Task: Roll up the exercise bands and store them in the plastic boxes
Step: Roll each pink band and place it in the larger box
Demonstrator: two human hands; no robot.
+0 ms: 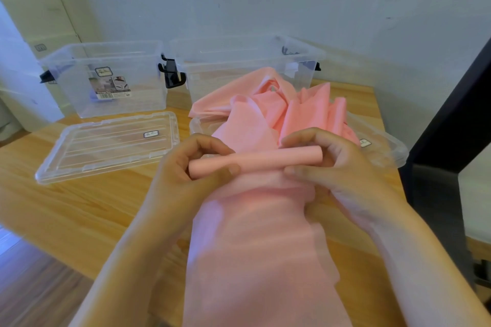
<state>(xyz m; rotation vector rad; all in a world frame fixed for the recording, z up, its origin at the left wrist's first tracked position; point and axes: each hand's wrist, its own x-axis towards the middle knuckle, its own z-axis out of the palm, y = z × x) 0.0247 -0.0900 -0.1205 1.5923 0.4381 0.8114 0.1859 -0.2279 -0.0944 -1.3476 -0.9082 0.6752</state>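
The pink band (pixel 255 233) is rolled tight at its near end, and that roll (pixel 255 162) is pinched between the left hand (pixel 186 164) and right hand (pixel 337 162) above the wooden table (pixel 79 207). Behind, more pink bands (pixel 279 106) lie heaped on a clear lid (pixel 385 146), with two clear boxes (pixel 111 79) and another lid (pixel 106 143) nearby.

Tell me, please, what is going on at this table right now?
A person is rolling up a pink exercise band on the wooden table. The left hand and right hand each grip one end of the tight roll, while the rest trails toward the person. More loose pink bands lie heaped on a clear lid behind. At the back, a left box and right box, both clear plastic, stand open; a second lid lies flat at left.
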